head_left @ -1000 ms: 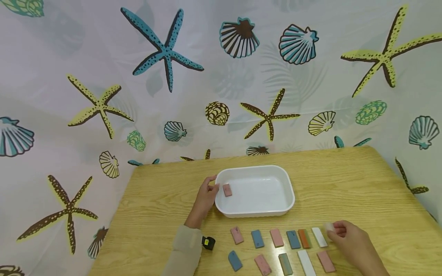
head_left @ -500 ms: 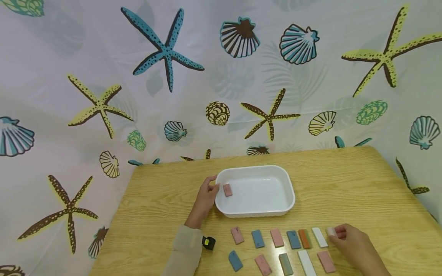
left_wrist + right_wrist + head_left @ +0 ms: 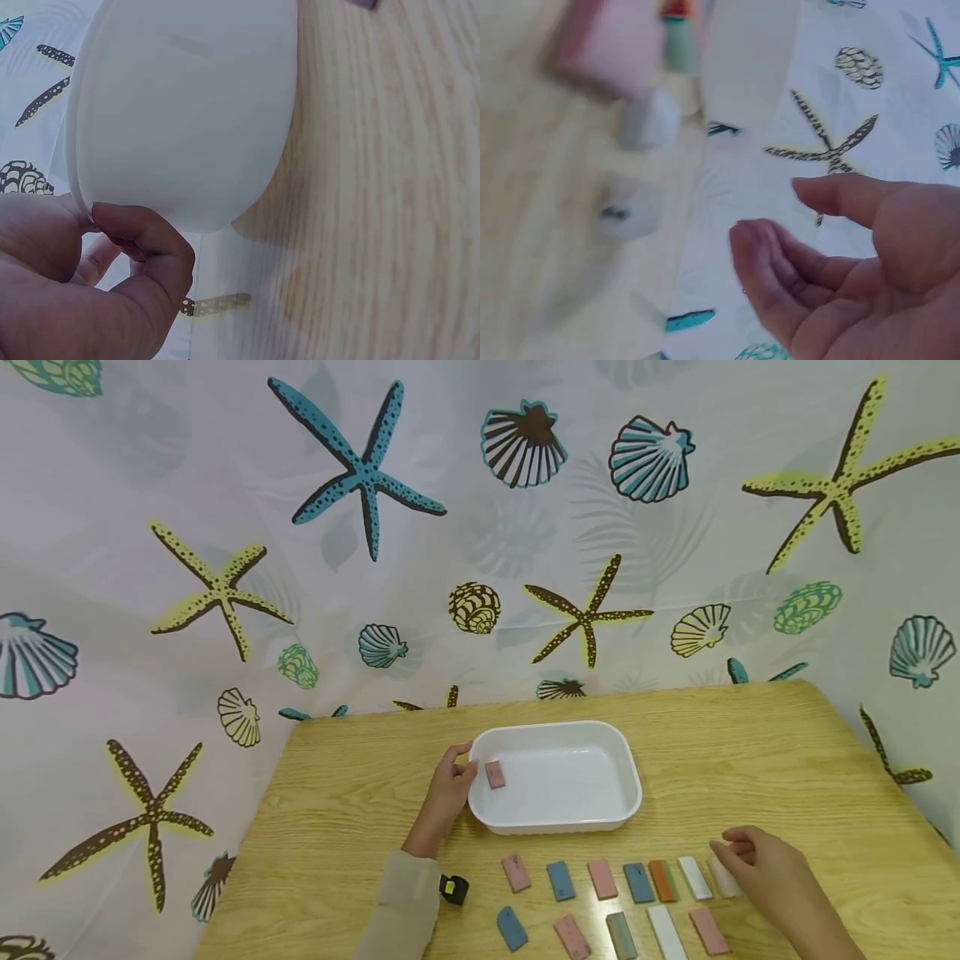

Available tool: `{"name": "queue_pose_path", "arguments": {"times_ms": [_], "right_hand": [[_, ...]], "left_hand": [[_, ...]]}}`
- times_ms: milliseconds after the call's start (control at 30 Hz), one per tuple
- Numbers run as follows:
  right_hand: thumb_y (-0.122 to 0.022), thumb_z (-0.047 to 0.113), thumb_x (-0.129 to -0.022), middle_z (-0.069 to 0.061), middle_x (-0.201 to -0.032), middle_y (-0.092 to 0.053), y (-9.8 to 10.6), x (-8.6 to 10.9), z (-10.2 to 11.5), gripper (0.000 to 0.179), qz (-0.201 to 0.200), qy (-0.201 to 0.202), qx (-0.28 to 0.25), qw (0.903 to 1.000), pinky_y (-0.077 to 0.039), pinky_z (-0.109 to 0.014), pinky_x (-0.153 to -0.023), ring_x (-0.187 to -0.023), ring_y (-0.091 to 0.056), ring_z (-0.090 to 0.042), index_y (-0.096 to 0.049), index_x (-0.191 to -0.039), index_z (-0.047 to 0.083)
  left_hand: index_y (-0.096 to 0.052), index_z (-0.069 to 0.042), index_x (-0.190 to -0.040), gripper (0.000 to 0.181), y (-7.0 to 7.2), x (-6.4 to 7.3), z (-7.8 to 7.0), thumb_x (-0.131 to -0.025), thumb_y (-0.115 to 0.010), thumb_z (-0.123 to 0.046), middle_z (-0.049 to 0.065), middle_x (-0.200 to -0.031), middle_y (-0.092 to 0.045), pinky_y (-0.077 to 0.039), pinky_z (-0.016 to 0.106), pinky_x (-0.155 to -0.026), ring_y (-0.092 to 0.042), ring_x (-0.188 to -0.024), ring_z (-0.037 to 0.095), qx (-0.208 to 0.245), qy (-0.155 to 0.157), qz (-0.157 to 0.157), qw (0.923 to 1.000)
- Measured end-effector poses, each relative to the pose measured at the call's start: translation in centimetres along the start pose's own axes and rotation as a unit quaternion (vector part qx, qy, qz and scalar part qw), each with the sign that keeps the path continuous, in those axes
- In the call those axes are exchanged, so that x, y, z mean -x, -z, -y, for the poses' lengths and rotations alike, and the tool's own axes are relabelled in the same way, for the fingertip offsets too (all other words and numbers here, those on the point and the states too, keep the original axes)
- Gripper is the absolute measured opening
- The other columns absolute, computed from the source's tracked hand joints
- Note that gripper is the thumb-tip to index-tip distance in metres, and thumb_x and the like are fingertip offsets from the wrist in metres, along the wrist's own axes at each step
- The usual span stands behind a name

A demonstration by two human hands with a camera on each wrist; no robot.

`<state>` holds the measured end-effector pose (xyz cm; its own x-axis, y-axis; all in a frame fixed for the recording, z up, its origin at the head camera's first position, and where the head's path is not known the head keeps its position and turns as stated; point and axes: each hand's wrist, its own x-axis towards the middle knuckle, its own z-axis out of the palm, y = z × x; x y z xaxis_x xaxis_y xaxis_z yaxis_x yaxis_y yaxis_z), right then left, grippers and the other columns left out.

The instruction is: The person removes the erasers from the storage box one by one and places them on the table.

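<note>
My left hand (image 3: 448, 783) pinches the left rim of a white plastic basin (image 3: 555, 823); the left wrist view shows thumb and finger on its edge. Inside the basin, near that side, lies a small pink eraser (image 3: 495, 775). Over the right end of the eraser rows is my right hand (image 3: 768, 868), its thumb and fingers apart with nothing between them. Beneath its fingertips a whitish eraser (image 3: 724, 875) lies on the table, partly hidden by the hand. Beside it are a white eraser (image 3: 695, 877) and an orange-and-green eraser (image 3: 663, 881).
Two rows of erasers lie in front of the basin, among them a blue eraser (image 3: 560, 881), a pink eraser (image 3: 602, 878) and a long white eraser (image 3: 666, 932). A black strap with a yellow mark (image 3: 453, 889) is at the left wrist. A patterned curtain (image 3: 420, 568) hangs behind the wooden table (image 3: 360, 760).
My right hand has let go of the whitish eraser, which now lies at the right end of the back row, and has lifted slightly. The left hand and basin have stayed put.
</note>
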<state>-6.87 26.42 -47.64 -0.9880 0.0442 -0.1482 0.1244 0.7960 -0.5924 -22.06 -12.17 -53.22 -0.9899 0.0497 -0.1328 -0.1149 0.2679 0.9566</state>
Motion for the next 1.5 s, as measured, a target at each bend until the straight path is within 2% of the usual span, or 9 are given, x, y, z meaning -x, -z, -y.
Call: {"name": "queue_pose_path", "arguments": {"times_ms": [133,233,400,533,700,833,1200,1367,1500], "right_hand": [[-0.053,0.036,-0.094,-0.006,-0.096,-0.063,0.2,-0.7,3.1,0.044,-0.048,0.068,-0.046,0.9955,-0.052,-0.035,-0.072,-0.089,-0.061,-0.027,-0.059,-0.112,-0.004],[-0.057,0.029,-0.094,-0.004,-0.095,-0.062,-0.4,-1.7,5.7,0.035,-0.058,0.106,-0.092,0.9884,-0.052,-0.030,-0.073,-0.090,-0.059,-0.021,-0.060,-0.111,-0.001],[-0.060,0.018,-0.091,-0.002,-0.090,-0.062,-3.1,-4.3,9.2,0.024,-0.035,0.141,-0.140,0.9793,-0.051,-0.026,-0.073,-0.086,-0.059,-0.016,-0.062,-0.108,0.001],[-0.062,0.010,-0.088,-0.001,-0.085,-0.062,-6.2,-6.7,11.3,0.019,-0.015,0.157,-0.149,0.9763,-0.050,-0.029,-0.072,-0.080,-0.059,-0.014,-0.064,-0.103,-0.001],[-0.064,0.005,-0.082,-0.001,-0.079,-0.062,-9.7,-8.7,13.4,0.016,-0.012,0.147,-0.139,0.9794,-0.049,-0.029,-0.069,-0.074,-0.058,-0.012,-0.065,-0.096,-0.002],[-0.066,0.007,-0.081,-0.001,-0.076,-0.061,-11.5,-9.8,14.9,0.015,-0.002,0.133,-0.130,0.9825,-0.048,-0.031,-0.068,-0.072,-0.057,-0.012,-0.065,-0.093,-0.002],[-0.068,0.018,-0.082,-0.010,-0.084,-0.062,-14.2,-13.2,17.3,0.028,0.044,0.094,-0.054,0.9931,-0.048,-0.037,-0.072,-0.076,-0.056,-0.020,-0.062,-0.095,-0.007],[-0.062,0.026,-0.089,-0.011,-0.077,-0.058,-15.6,-14.4,17.9,0.032,0.050,0.082,-0.055,0.9938,-0.045,-0.034,-0.062,-0.068,-0.051,-0.020,-0.060,-0.088,-0.006],[-0.057,0.020,-0.089,-0.011,-0.068,-0.052,-16.0,-15.2,18.8,0.028,0.037,0.088,-0.063,0.9935,-0.040,-0.032,-0.054,-0.060,-0.046,-0.022,-0.057,-0.074,-0.004]], "left_hand": [[-0.046,-0.021,-0.134,0.037,0.2,-0.1,-0.1,-0.097,-0.051,-0.024,0.017,-0.094,-0.054,-0.049,0.028,-0.062,-0.055,-0.075,0.021,0.001,0.002,-0.001,1.0000],[-0.045,-0.019,-0.135,0.038,0.2,-0.1,-0.3,-0.097,-0.050,-0.023,0.018,-0.095,-0.054,-0.049,0.029,-0.062,-0.056,-0.075,0.024,0.000,-0.003,0.002,1.0000],[-0.045,-0.020,-0.135,0.038,0.3,0.0,-0.4,-0.097,-0.050,-0.024,0.020,-0.097,-0.054,-0.049,0.031,-0.063,-0.056,-0.078,0.028,-0.004,0.003,0.003,1.0000],[-0.045,-0.020,-0.134,0.037,0.2,0.1,-0.2,-0.097,-0.050,-0.023,0.019,-0.097,-0.054,-0.050,0.031,-0.065,-0.056,-0.079,0.027,-0.003,0.011,0.002,0.9999],[-0.045,-0.019,-0.134,0.038,0.0,0.1,0.0,-0.097,-0.050,-0.024,0.016,-0.094,-0.054,-0.049,0.029,-0.063,-0.055,-0.076,0.021,0.000,0.011,0.003,0.9999],[-0.045,-0.018,-0.134,0.039,0.0,0.2,-0.1,-0.097,-0.051,-0.026,0.013,-0.091,-0.053,-0.048,0.027,-0.061,-0.053,-0.073,0.019,0.000,0.008,0.002,1.0000],[-0.045,-0.018,-0.135,0.039,0.1,0.2,-0.4,-0.097,-0.051,-0.024,0.017,-0.093,-0.054,-0.050,0.030,-0.062,-0.056,-0.075,0.023,0.003,0.003,0.008,1.0000],[-0.045,-0.019,-0.134,0.038,0.0,0.2,-0.1,-0.097,-0.051,-0.023,0.022,-0.095,-0.054,-0.049,0.029,-0.061,-0.057,-0.076,0.027,0.009,0.008,0.007,0.9999],[-0.045,-0.017,-0.135,0.039,0.1,0.2,-0.2,-0.097,-0.051,-0.023,0.023,-0.094,-0.054,-0.050,0.031,-0.061,-0.058,-0.075,0.027,0.016,0.000,0.008,0.9998]]}}
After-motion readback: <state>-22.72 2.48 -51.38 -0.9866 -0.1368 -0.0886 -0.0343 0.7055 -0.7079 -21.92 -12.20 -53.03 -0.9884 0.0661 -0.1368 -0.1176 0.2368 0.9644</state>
